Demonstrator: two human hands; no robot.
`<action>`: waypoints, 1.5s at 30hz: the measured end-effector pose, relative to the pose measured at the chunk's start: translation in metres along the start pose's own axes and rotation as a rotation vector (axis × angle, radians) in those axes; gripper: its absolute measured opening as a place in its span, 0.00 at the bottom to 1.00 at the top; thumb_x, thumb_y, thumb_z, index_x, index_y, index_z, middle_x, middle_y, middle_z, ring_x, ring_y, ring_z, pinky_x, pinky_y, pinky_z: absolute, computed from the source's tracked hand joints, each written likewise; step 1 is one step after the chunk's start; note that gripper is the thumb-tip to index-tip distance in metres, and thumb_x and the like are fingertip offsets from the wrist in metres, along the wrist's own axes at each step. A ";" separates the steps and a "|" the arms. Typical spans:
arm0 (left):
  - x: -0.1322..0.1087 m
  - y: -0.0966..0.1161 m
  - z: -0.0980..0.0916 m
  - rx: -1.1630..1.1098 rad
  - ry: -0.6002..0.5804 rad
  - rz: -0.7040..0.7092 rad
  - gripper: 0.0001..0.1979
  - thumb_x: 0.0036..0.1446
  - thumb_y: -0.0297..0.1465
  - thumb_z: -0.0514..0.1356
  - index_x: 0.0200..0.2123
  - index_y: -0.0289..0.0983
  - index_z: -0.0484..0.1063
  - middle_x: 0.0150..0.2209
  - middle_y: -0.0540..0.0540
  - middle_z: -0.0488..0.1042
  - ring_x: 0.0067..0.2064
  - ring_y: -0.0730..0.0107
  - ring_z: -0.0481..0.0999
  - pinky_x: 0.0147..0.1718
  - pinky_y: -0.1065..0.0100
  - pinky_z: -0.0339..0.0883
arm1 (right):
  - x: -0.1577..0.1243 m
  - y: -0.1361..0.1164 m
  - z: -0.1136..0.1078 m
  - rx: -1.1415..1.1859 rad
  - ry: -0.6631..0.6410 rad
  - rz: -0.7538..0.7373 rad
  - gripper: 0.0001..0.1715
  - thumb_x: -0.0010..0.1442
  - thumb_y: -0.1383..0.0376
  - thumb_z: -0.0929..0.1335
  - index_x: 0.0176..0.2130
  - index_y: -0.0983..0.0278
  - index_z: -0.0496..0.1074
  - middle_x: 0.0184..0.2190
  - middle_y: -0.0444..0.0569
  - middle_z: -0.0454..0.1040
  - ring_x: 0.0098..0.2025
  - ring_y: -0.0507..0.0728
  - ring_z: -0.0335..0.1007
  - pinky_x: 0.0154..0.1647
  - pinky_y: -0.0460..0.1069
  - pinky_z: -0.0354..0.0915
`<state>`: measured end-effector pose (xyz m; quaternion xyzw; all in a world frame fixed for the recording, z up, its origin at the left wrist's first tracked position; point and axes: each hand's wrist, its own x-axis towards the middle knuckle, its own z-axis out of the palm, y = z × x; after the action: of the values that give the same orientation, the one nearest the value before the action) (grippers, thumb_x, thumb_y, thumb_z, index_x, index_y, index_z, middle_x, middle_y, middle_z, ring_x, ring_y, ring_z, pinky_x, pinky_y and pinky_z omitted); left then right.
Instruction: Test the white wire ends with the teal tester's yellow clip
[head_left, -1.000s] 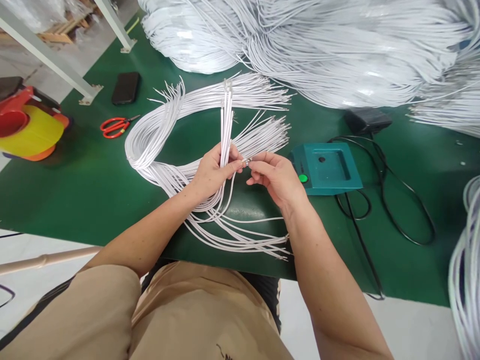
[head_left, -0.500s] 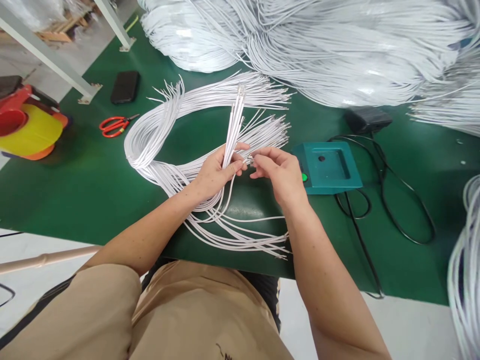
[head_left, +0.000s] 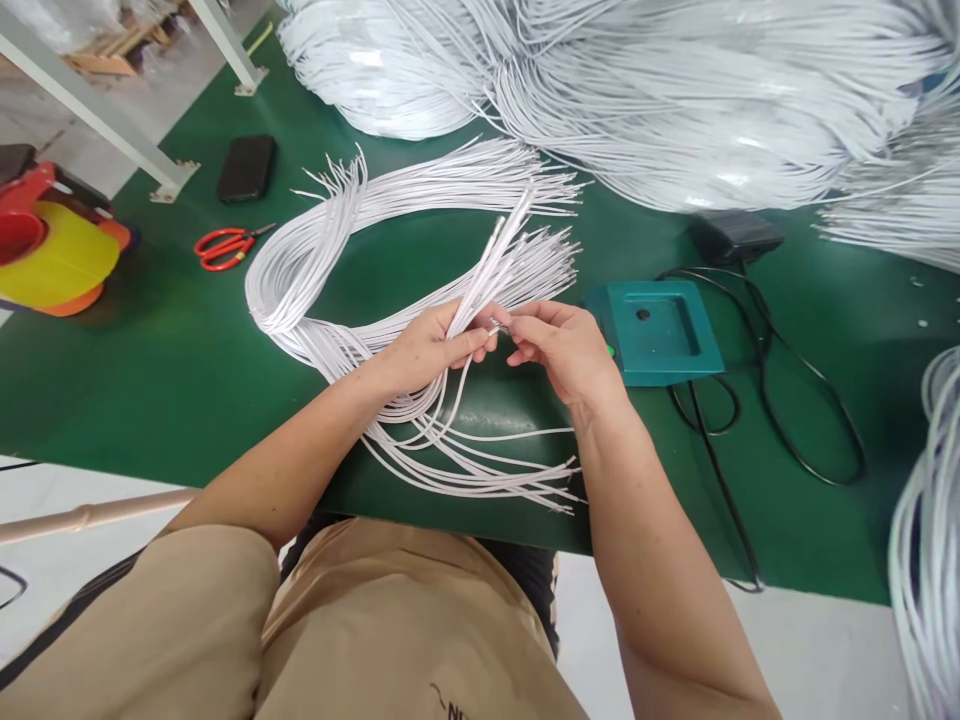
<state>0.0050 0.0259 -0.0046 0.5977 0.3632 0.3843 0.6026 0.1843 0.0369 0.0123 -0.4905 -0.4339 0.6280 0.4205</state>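
My left hand [head_left: 431, 348] is closed around several white cables [head_left: 491, 262], whose ends point up and to the right. Between its thumb and forefinger one cable end sticks out toward the right. My right hand [head_left: 564, 345] pinches at that cable end, fingertips pressed together; the small tip there is too fine to make out. Under and behind the hands lies a looped bundle of white cables [head_left: 289, 260] on the green table [head_left: 187, 390]. Loose cable ends [head_left: 525, 485] trail near the table's front edge, by my right forearm.
Right of my hands sits a teal device [head_left: 660, 335] with a black cord [head_left: 765, 400] and a black adapter [head_left: 735, 238]. Red-handled scissors [head_left: 225, 248], a black box-like object [head_left: 246, 168] and a yellow-red tape dispenser [head_left: 60, 245] lie left. Large cable heaps [head_left: 637, 100] fill the back.
The held cables have tilted further right. My right hand has closed in on the cable end at my left fingertips, and the two hands now meet.
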 end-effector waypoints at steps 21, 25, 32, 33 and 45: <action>0.002 0.000 -0.006 -0.375 0.083 -0.069 0.21 0.53 0.35 0.68 0.50 0.37 0.71 0.26 0.51 0.70 0.25 0.80 0.67 0.22 0.76 0.55 | -0.004 -0.003 0.004 -0.120 -0.005 -0.220 0.08 0.48 0.63 0.73 0.26 0.65 0.72 0.21 0.39 0.68 0.23 0.47 0.64 0.25 0.44 0.69; 0.002 -0.002 -0.007 -0.285 0.149 -0.062 0.26 0.53 0.36 0.68 0.54 0.37 0.69 0.29 0.50 0.73 0.27 0.77 0.71 0.21 0.76 0.55 | -0.002 -0.001 0.003 -0.101 0.030 -0.207 0.10 0.51 0.64 0.69 0.36 0.64 0.77 0.23 0.39 0.69 0.25 0.48 0.64 0.27 0.44 0.69; 0.002 -0.005 -0.005 -0.288 0.112 -0.040 0.28 0.55 0.36 0.67 0.57 0.40 0.67 0.27 0.50 0.72 0.27 0.78 0.69 0.20 0.75 0.53 | -0.004 -0.002 0.007 -0.033 -0.089 -0.176 0.13 0.53 0.62 0.70 0.39 0.61 0.80 0.28 0.42 0.76 0.31 0.50 0.69 0.37 0.46 0.68; 0.002 -0.006 -0.005 -0.291 0.111 -0.042 0.28 0.55 0.36 0.67 0.57 0.40 0.67 0.27 0.51 0.71 0.26 0.78 0.69 0.20 0.75 0.52 | -0.005 -0.002 0.007 -0.036 -0.094 -0.176 0.12 0.53 0.62 0.70 0.38 0.62 0.80 0.29 0.43 0.76 0.31 0.50 0.69 0.37 0.46 0.68; 0.001 -0.007 -0.002 -0.249 0.077 -0.036 0.25 0.57 0.36 0.66 0.56 0.38 0.68 0.26 0.51 0.70 0.26 0.78 0.69 0.22 0.75 0.56 | -0.003 0.002 0.007 0.041 -0.108 -0.137 0.05 0.49 0.65 0.73 0.29 0.65 0.77 0.26 0.43 0.76 0.29 0.49 0.71 0.35 0.46 0.68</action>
<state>0.0038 0.0279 -0.0118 0.4965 0.3463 0.4380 0.6647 0.1780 0.0323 0.0119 -0.4164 -0.4756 0.6321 0.4481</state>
